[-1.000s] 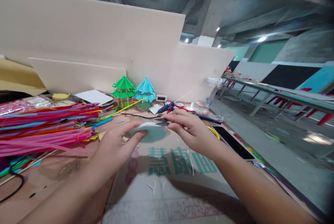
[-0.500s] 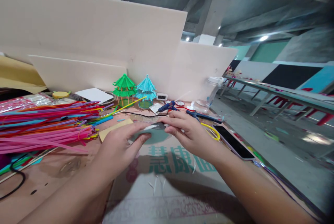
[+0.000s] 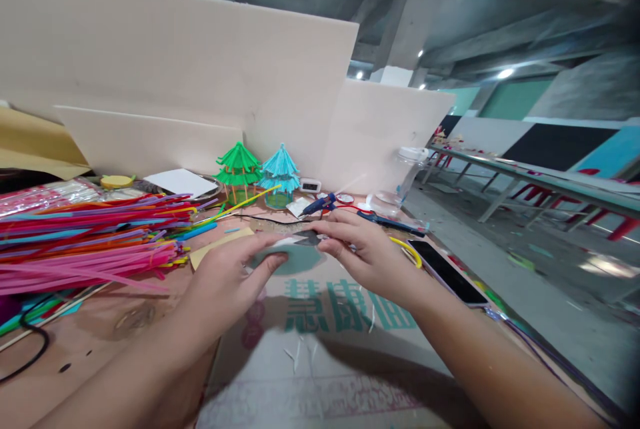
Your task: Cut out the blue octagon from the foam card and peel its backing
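Observation:
My left hand (image 3: 240, 275) is closed on a thin round disc (image 3: 295, 261), pale blue-green on the side towards me, with the thumb over its near face. A white strip shows along the disc's upper edge. At the upper right of the disc is a flat dark grey piece (image 3: 309, 238) whose kind I cannot make out. My right hand (image 3: 357, 245) pinches it between thumb and fingers, close to the disc. Both hands are above a cardboard sheet (image 3: 260, 362) printed with green characters. Thin white scraps (image 3: 299, 354) lie on the cardboard.
Bundles of colourful pipe cleaners (image 3: 90, 242) cover the left. Behind my hands stand a green pagoda model (image 3: 239, 172), a blue one (image 3: 281, 175) and a glue gun (image 3: 320, 205). To the right are scissors (image 3: 393, 222), a yellow ring (image 3: 407, 252), a phone (image 3: 447, 272) and a clear plastic jar (image 3: 403, 175).
My right hand has moved slightly to the right and turned a little. More of the disc's pale face and of the dark grey piece now shows. My left hand stays nearly in place.

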Demonstrator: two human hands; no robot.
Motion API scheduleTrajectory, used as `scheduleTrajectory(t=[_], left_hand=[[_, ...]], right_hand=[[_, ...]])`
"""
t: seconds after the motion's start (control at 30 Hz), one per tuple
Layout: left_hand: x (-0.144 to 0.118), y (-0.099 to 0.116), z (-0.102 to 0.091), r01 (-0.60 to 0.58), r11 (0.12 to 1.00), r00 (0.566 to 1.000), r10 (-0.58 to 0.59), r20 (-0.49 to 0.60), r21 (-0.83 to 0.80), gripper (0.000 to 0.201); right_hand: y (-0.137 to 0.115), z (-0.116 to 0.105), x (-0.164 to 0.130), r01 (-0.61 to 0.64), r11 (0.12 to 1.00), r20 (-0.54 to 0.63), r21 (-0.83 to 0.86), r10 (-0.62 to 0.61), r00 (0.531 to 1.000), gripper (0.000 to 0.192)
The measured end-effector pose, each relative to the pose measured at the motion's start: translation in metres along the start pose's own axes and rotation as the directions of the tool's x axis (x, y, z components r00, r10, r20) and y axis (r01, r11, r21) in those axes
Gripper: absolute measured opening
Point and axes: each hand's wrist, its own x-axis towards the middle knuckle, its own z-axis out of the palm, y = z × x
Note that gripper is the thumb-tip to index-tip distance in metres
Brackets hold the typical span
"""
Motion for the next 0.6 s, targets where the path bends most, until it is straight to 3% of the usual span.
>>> scheduleTrajectory(t=[0.2,0.6], left_hand=[[-0.0009,0.0012,0.0006,-0.067,0.998,0.998,0.067,0.001,-0.005,0.025],[-0.0004,0.0023,0.0003,-0.054,0.998,0.999,0.054,-0.008,0.025,0.023]], right_hand=[[0.0009,0.0048,-0.0001,0.026,1.0,0.053,-0.013,-0.025,0.998,0.029],[0.0007,0.0061,-0.0005,0.036,0.999,-0.028,-0.03,-0.037,0.999,0.028]])
